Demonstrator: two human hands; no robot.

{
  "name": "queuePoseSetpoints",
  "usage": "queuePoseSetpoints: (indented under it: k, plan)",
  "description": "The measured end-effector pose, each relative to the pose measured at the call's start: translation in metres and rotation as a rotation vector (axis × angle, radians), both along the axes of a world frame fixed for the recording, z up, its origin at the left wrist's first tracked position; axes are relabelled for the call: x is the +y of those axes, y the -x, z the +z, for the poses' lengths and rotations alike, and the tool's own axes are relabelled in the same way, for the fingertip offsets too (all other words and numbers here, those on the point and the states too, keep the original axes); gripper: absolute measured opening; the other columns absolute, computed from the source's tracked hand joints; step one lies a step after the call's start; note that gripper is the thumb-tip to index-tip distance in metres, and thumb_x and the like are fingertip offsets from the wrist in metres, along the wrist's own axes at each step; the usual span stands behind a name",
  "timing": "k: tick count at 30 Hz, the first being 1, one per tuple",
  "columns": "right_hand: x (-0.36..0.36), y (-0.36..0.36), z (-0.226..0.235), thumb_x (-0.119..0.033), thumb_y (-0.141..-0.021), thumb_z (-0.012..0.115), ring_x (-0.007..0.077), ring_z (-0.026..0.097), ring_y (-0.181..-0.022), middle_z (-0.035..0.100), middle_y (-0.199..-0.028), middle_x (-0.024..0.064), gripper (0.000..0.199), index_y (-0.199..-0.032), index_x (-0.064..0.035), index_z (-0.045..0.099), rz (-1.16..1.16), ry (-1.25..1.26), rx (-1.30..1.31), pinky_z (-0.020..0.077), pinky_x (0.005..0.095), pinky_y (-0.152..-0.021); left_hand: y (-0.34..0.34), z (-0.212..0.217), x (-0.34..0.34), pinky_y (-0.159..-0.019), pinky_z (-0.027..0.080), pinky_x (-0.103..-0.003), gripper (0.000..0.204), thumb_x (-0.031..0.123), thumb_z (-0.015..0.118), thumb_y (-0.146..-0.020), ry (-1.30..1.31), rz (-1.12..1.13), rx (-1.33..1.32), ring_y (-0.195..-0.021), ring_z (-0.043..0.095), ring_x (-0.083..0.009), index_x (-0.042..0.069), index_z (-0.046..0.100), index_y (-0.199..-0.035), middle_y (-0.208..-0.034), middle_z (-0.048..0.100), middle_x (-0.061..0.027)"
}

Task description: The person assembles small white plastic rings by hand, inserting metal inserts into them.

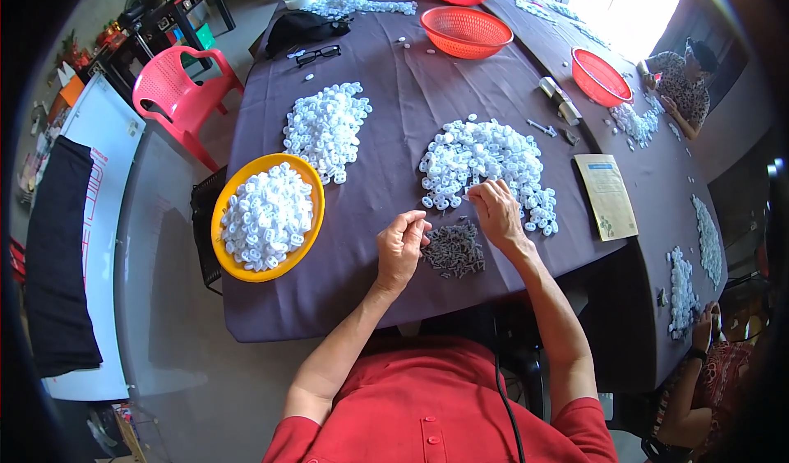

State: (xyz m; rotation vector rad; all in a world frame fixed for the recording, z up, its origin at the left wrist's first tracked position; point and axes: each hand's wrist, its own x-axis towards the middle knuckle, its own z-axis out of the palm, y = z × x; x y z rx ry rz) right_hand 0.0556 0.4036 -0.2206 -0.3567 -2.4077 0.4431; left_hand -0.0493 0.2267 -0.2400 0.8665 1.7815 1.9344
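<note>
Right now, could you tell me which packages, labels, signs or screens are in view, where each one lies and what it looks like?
Booklet or leaflet: flat on the purple tablecloth, right of the white parts pile that the right hand touches; tan rectangle with a blue band on top.
White board: leaning at the far left beside the pink chair; white panel with red markings.
No screens visible.

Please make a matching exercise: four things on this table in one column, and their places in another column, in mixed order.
Things:
1. yellow bowl
2. pile of small dark parts
3. black glasses
4. tan booklet

Places:
A. far side, near a black bag
B. right of the right hand
C. between both hands
D. left of the left hand

Pairs: 1-D, 2-C, 3-A, 4-B
</note>
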Motion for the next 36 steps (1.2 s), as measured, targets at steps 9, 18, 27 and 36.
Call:
queuePoseSetpoints:
  k: [9,18,27,36]
  plan:
    - [-0.061,-0.014,0.021,-0.001,-0.069,0.061,0.0243,0.054,-0.079,0.058,-0.084,0.0053,0.019,-0.086,-0.0069,0.059,0.232,-0.131,0.025,0.0455,0.0344,-0.070,0.000,0.012,-0.011,-0.045,0.044,-0.022,0.020,0.018,0.058,-0.092,-0.070,-0.540,-0.798,-0.059,0.058,-0.0086,0.002,0.061,-0.104,-0.080,0.064,-0.0056]
    - [-0.068,-0.025,0.020,0.001,-0.073,0.062,0.0257,0.057,-0.076,0.060,-0.084,0.0069,0.017,-0.088,-0.0065,0.062,0.265,0.111,0.092,0.0476,0.0354,-0.068,0.004,0.005,-0.033,-0.050,0.049,-0.024,0.013,0.008,0.062,-0.088,0.024,-0.592,-0.897,-0.061,0.060,-0.0119,0.002,0.061,-0.099,-0.081,0.065,-0.0074]
    - [-0.020,0.018,0.004,0.000,-0.074,0.060,0.0224,0.054,-0.080,0.060,-0.082,0.0034,0.013,-0.083,-0.0076,0.065,0.183,-0.120,-0.174,0.0444,0.0347,-0.070,0.004,-0.006,-0.035,-0.057,0.056,-0.026,0.011,0.009,0.059,-0.089,-0.057,-0.394,-0.878,-0.067,0.067,-0.0181,0.001,0.058,-0.097,-0.085,0.067,-0.0117]
    - [-0.014,0.030,0.012,-0.005,-0.074,0.056,0.0229,0.052,-0.083,0.058,-0.079,0.0044,0.012,-0.080,-0.0080,0.066,0.262,-0.204,-0.350,0.0388,0.0367,-0.073,0.001,0.001,-0.038,-0.061,0.058,-0.033,0.015,0.011,0.056,-0.092,-0.094,-0.402,-0.896,-0.076,0.069,-0.0257,0.001,0.055,-0.102,-0.090,0.067,-0.0161]
